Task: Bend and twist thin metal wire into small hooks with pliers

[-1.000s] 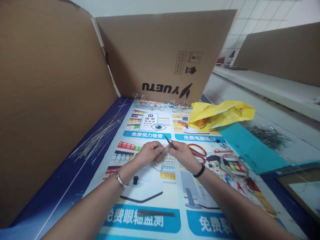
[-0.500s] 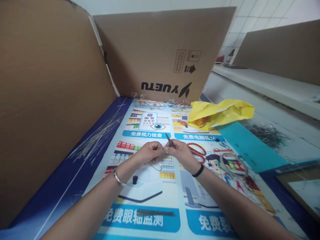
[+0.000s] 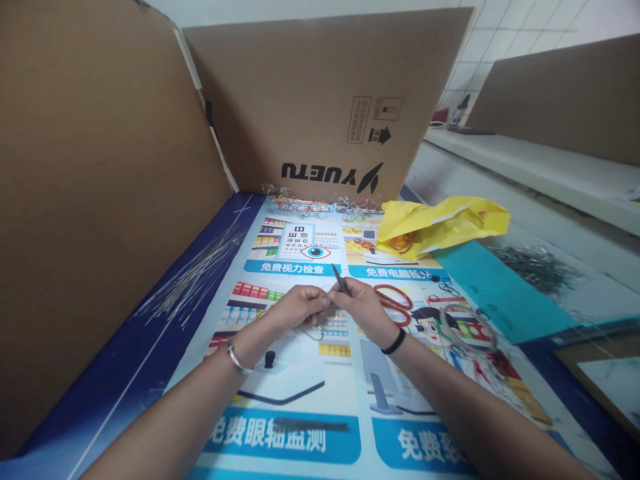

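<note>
My right hand (image 3: 363,303) is closed around scissors with orange-red handles (image 3: 397,307); the dark blade tip sticks out past the fingers, pointing away from me. My left hand (image 3: 303,307) pinches a thin wire (image 3: 320,333) that curves below its fingers. Both sets of fingertips meet above the printed poster (image 3: 280,373), and the small piece between them is too small to make out. To the right of my right wrist lies a coil of clear wire or tubing (image 3: 493,333) on the poster.
Long thin wires (image 3: 190,273) lie on the blue surface at left. A yellow bag (image 3: 450,227) and a dark wire tangle (image 3: 537,270) are at right, near a teal sheet (image 3: 500,293). Cardboard panels (image 3: 310,100) stand behind and left. Wire scraps (image 3: 355,208) line the back.
Both hands stay almost in place with fingertips together. The left fingers have shifted slightly, and the wire below them has moved a little.
</note>
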A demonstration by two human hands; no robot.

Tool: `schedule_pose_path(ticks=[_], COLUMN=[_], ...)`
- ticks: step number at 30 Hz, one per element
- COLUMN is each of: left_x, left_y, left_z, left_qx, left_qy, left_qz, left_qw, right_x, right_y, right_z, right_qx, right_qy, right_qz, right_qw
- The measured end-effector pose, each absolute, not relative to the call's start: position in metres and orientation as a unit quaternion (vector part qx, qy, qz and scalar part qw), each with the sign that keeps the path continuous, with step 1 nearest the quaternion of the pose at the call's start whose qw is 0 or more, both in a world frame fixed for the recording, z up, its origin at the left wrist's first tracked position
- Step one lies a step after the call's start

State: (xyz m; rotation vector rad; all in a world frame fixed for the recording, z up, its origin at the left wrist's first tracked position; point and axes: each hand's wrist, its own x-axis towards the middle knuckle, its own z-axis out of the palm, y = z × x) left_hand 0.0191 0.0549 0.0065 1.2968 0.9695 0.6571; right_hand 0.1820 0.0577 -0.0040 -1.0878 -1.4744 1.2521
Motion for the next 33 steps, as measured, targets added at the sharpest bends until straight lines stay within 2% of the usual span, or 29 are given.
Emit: schedule_pose_path(ticks=[7,23,29,33], left_x=[0.0204,0.0201,0.0212,0.021], left_y=[0.054,0.0549,0.0556,0.0576], left_z=[0.0088,0.0082,0.0024,0.0031], left_qx=[0.531,0.541,0.545,0.537], left_qy=[0.419,0.453,0.472,0.487], left_qz=[0.31,0.287,0.319,0.364], left_qw=[0.668,0.648,0.615,0.584], right_x=[0.1825,0.1794,0.1782,0.1791], right_y=[0.0572,0.0521,0.0532,0.0536], right_z=[-0.0032,-0.0016,-0.0001,-0.0006], right_qx=[-0.425,-0.437,-0.436,-0.452], right_qy=[-0.591,-0.581,-0.605,-0.641], right_qz=[0.522,0.5,0.49,0.435], right_qw=[0.444,0.471,0.452,0.442])
